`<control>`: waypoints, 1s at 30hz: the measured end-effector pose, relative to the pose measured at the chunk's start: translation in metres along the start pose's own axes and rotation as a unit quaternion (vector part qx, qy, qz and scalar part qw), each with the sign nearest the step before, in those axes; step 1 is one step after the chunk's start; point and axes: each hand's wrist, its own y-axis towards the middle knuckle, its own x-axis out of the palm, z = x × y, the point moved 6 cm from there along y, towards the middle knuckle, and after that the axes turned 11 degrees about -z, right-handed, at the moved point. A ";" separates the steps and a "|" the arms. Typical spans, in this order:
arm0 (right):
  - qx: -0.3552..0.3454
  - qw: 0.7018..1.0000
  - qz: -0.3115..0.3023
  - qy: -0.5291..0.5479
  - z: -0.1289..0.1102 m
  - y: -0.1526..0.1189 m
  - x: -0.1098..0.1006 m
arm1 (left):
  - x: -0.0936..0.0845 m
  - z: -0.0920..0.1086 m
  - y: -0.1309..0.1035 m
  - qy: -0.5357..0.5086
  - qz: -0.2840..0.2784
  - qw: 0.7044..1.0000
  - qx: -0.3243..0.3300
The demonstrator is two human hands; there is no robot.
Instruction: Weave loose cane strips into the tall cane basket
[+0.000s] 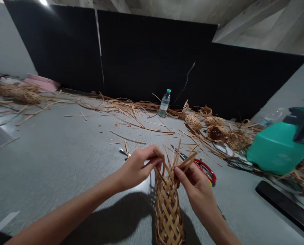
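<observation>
A narrow woven basket (168,212) stands in front of me, its lattice of flat tan strips reaching down past the lower edge of the picture. Loose strip ends stick up from its top. My left hand (143,165) pinches one bent strip (163,164) at the upper left of the weave. On the other side, my right hand (195,182) has thumb and fingers closed on strips (189,160) at the upper right rim. Just behind that hand lie red-handled scissors (205,168), partly covered by it. A metal tool tip (123,151) shows behind my left hand.
Loose strips (131,109) are strewn along the back of the grey table (65,156). A water bottle (164,103) stands among them. Several woven pieces (215,131) lie back right, beside a green spray bottle (279,146) and a black bar (285,206). More woven pieces (17,93) lie far left.
</observation>
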 end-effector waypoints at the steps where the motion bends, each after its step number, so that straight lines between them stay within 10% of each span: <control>1: -0.001 1.000 -0.001 -0.001 0.000 -0.001 0.000 | 0.000 0.000 0.000 -0.006 0.002 1.000 0.000; 9: 0.050 0.996 -0.073 0.034 0.003 -0.004 0.017 | -0.001 0.003 -0.002 0.072 0.054 0.996 0.015; 15: 0.110 0.977 -0.031 0.180 0.023 -0.002 0.013 | -0.023 0.025 -0.019 0.195 0.193 0.960 0.063; 22: 0.128 0.966 -0.104 0.199 0.022 -0.004 0.023 | -0.007 0.014 -0.009 0.104 -0.032 0.993 0.037; 30: 0.151 0.976 -0.029 0.154 0.021 -0.009 0.030 | 0.005 0.001 -0.006 0.204 -0.074 0.976 0.004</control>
